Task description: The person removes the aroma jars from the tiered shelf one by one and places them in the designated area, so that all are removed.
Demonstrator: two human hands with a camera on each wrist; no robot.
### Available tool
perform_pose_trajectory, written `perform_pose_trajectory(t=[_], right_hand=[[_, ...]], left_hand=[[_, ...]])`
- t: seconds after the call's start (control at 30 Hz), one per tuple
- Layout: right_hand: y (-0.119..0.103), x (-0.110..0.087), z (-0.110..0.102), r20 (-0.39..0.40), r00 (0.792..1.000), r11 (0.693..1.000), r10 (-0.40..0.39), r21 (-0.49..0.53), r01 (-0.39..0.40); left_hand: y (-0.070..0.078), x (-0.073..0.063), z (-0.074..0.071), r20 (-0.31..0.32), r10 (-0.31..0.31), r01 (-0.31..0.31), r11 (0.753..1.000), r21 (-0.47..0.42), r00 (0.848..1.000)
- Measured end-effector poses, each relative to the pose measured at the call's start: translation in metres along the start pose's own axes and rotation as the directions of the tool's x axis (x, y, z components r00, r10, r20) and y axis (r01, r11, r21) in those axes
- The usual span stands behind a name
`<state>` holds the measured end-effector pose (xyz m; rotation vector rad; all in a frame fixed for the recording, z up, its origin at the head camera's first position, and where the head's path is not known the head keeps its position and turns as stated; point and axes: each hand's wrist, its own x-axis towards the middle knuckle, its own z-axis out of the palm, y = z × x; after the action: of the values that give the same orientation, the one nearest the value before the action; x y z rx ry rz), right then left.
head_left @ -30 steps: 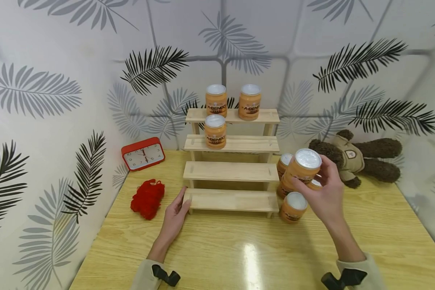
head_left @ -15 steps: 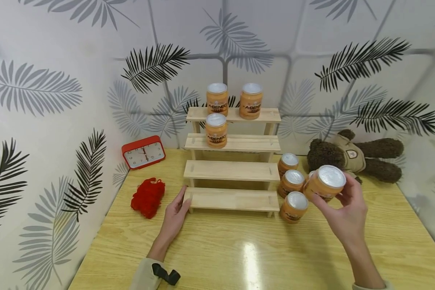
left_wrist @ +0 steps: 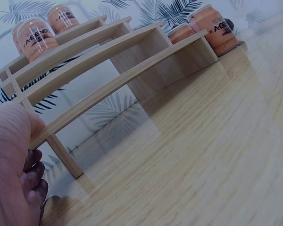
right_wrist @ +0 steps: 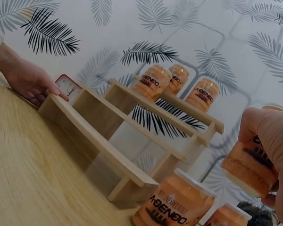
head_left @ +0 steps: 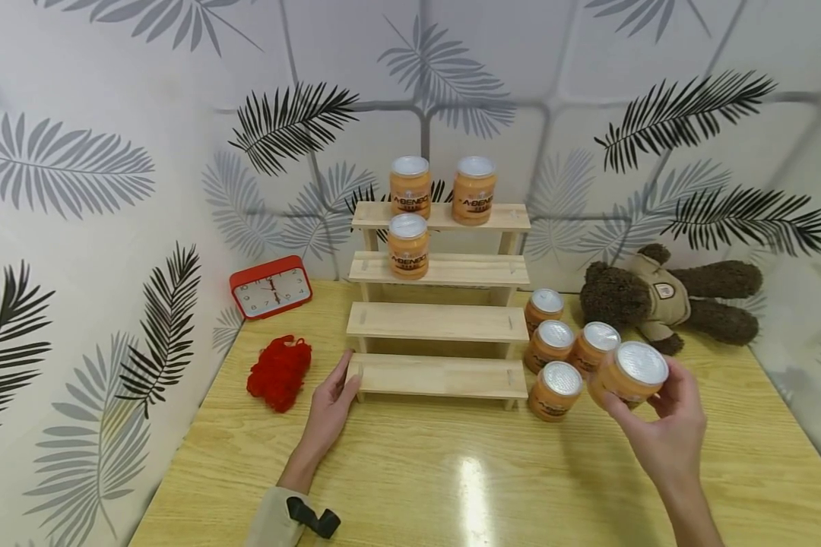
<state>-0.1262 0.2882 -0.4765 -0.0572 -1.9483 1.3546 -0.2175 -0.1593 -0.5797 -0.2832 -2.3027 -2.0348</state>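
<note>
A four-step wooden shelf (head_left: 438, 322) stands mid-table. My left hand (head_left: 331, 404) grips the left end of its lowest step, thumb on the plank and fingers curled below, as the left wrist view shows. In my right hand (head_left: 664, 425) is an orange jar (head_left: 622, 387) with a silvery lid, pinched between thumb and fingers and slightly tilted. It overlaps another orange jar (head_left: 591, 349) in the head view. Two jars stand on the top step, one of them at the right (head_left: 474, 191), and a third jar (head_left: 408, 247) sits on the second step down.
Several jars, one in front (head_left: 556, 390), cluster on the table at the shelf's right end. Behind them a brown teddy bear (head_left: 664, 292) lies against the wall. To the left are a red alarm clock (head_left: 271, 287) and a bundle of red yarn (head_left: 280, 372).
My right hand has carried the jar rightward and toward me, from over the cluster to its right side. My left hand keeps its place on the shelf.
</note>
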Motion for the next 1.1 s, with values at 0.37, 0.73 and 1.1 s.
perform_pose_trajectory(t=[0.37,0.73,1.1], right_hand=[[0.042,-0.019,-0.004,0.002,0.998,0.996,0.06,-0.069,-0.06],[0.078,-0.027,0.001,0.051,0.983,0.975,0.179,-0.146,-0.17],[0.094,-0.026,0.006,0.085,0.976,0.97,0.2,-0.161,-0.184]], left_hand=[[0.0,0.0,0.001,0.0,-0.001,0.001,1.0,-0.007,1.0],[0.001,-0.001,0.0,-0.003,-0.014,0.014,1.0,-0.003,1.0],[0.0,0.0,0.0,-0.001,0.003,-0.003,1.0,0.0,1.0]])
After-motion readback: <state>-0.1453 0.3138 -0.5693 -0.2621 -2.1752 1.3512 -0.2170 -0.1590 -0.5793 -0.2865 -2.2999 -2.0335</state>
